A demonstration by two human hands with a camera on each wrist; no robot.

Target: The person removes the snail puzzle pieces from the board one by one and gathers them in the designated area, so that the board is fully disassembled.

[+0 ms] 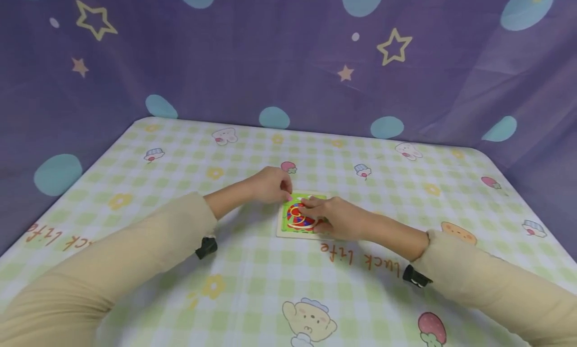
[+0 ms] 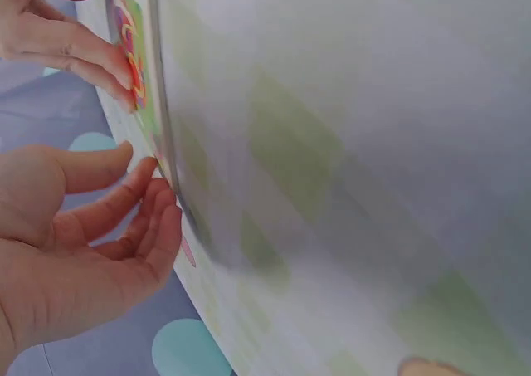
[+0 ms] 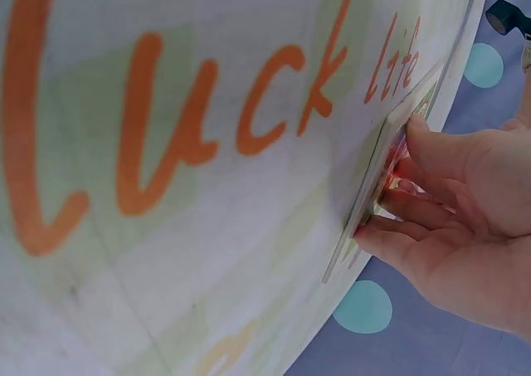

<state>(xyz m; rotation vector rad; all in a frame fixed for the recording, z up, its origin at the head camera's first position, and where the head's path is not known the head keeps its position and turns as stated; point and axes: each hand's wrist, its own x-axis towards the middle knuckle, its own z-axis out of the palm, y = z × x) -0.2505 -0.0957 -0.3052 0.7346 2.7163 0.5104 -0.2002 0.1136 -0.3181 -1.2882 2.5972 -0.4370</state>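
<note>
A small square picture board (image 1: 296, 221) with a pale border lies flat on the table. Its picture is green with a red, blue and yellow spiral; separate pieces cannot be made out. My left hand (image 1: 272, 184) is at the board's far left corner, its bent fingertips touching the edge. In the left wrist view, the left thumb (image 2: 99, 167) stands apart from the fingers. My right hand (image 1: 344, 218) rests its spread fingertips and thumb on the right part of the picture, covering some of it. In the right wrist view, those fingers (image 3: 415, 208) touch the board's face.
A green-and-white checked tablecloth (image 1: 252, 287) with printed cartoons and lettering covers the table. Behind it hangs a purple curtain (image 1: 279, 56) with stars and blue dots. Small black devices (image 1: 206, 247) sit at both sleeve cuffs.
</note>
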